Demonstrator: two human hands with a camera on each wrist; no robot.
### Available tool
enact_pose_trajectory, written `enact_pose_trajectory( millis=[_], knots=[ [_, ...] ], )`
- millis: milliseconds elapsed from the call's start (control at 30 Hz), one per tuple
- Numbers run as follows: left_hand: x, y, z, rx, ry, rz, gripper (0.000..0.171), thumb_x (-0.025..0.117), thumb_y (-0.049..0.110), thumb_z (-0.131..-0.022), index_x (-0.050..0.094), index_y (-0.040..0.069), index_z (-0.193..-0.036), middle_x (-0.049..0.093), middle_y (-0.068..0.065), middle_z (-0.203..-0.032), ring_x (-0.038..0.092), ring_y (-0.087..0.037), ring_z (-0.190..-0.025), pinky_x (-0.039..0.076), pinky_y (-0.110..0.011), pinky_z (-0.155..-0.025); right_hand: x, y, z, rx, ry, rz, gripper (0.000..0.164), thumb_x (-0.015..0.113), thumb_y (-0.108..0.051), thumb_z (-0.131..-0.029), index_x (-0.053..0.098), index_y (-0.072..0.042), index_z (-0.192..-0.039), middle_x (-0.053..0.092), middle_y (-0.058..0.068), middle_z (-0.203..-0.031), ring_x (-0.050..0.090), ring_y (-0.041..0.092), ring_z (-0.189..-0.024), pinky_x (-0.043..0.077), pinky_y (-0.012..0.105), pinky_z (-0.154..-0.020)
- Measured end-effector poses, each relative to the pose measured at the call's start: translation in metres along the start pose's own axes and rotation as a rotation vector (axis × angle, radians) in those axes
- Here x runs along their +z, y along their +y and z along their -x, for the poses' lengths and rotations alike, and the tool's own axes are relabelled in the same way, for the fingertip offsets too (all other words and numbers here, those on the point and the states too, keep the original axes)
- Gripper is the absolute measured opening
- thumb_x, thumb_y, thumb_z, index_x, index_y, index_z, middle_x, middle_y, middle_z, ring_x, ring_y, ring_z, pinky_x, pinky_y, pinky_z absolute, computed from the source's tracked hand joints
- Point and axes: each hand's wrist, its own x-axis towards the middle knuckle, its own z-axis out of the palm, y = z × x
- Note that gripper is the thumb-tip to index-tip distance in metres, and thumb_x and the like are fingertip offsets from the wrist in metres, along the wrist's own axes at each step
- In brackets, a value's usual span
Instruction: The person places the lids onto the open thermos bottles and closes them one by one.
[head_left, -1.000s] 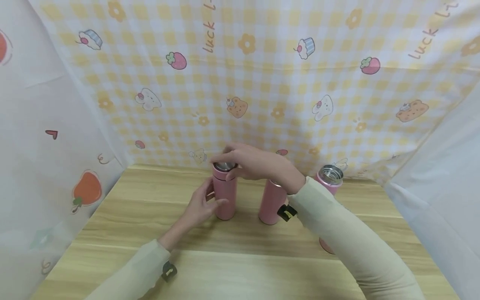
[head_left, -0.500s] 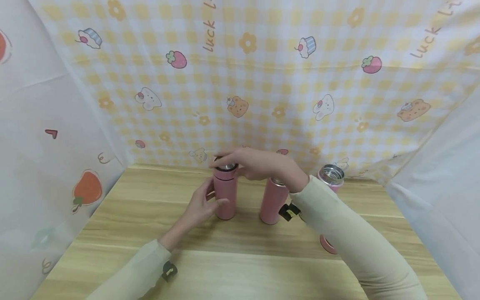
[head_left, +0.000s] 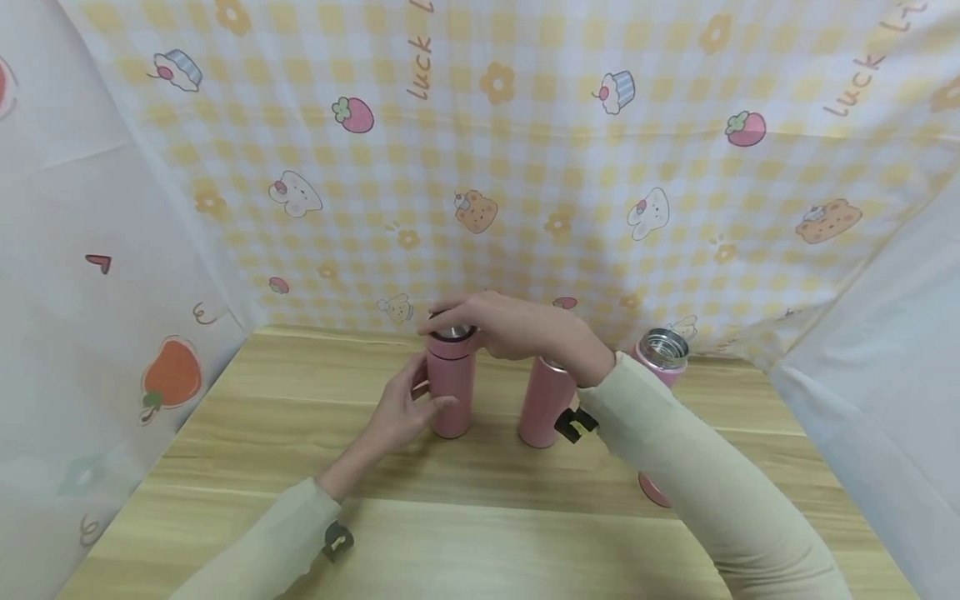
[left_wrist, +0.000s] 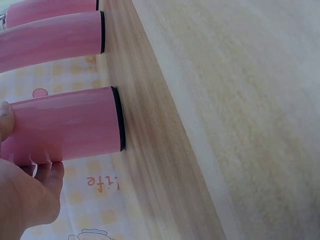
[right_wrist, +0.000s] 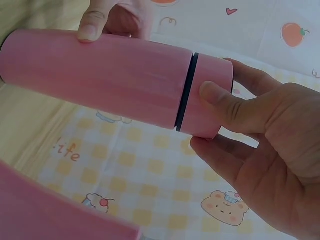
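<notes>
A pink thermos flask (head_left: 452,396) stands upright on the wooden table. My left hand (head_left: 402,406) grips its body from the left, thumb across the front; the left wrist view shows the curled fingers (left_wrist: 55,179) behind it. From above, my right hand (head_left: 510,323) holds the flask's pink lid (right_wrist: 204,74) between thumb and fingers. A black band separates lid and body. To the right stands a second pink flask (head_left: 546,407), its top partly hidden by the right wrist. A third flask (head_left: 663,354) shows an uncovered steel mouth, its body mostly behind the sleeve.
A pink rounded edge (head_left: 651,490) peeks out below the right sleeve. Behind the flasks hangs a yellow checked cloth (head_left: 555,167), with white cloth (head_left: 82,192) along the left side. The wooden tabletop (head_left: 465,542) extends toward the front.
The right hand's fingers have shifted slightly around the lid. The left hand keeps its grip and the flasks stay in place.
</notes>
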Motion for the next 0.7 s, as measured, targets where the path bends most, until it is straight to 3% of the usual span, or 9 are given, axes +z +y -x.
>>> enact_pose_trajectory(
  millis=[333,567,700],
  knots=[
    [0.001,0.005,0.0,-0.018,0.006,-0.001,0.072,0.078,0.0,-0.089,0.04,0.001,-0.15,0.053,-0.021,-0.141,0.053,-0.037,-0.128,0.047,-0.048,-0.106,-0.003,-0.003,-0.002,0.028,-0.018,-0.003,0.071,0.061,0.025,-0.087,0.059,-0.016,-0.144,0.046,0.006,-0.153,0.055,0.018,-0.127,0.051,0.02,-0.091],
    [0.001,0.04,0.005,0.004,0.0,-0.028,0.067,0.075,-0.005,-0.089,0.04,-0.007,-0.146,0.052,-0.027,-0.14,0.053,-0.042,-0.127,0.046,-0.052,-0.105,-0.006,-0.008,-0.003,0.035,-0.027,0.037,0.063,0.068,0.013,-0.09,0.058,-0.015,-0.145,0.048,0.008,-0.151,0.055,0.019,-0.128,0.05,0.021,-0.093],
    [0.002,0.045,0.005,0.002,-0.002,-0.034,0.065,0.075,-0.006,-0.089,0.041,-0.008,-0.145,0.053,-0.027,-0.139,0.053,-0.042,-0.126,0.047,-0.053,-0.105,-0.005,-0.01,-0.003,0.064,-0.034,0.078,0.064,0.069,0.011,-0.091,0.057,-0.016,-0.147,0.048,0.008,-0.152,0.056,0.02,-0.127,0.051,0.022,-0.092]
  ],
)
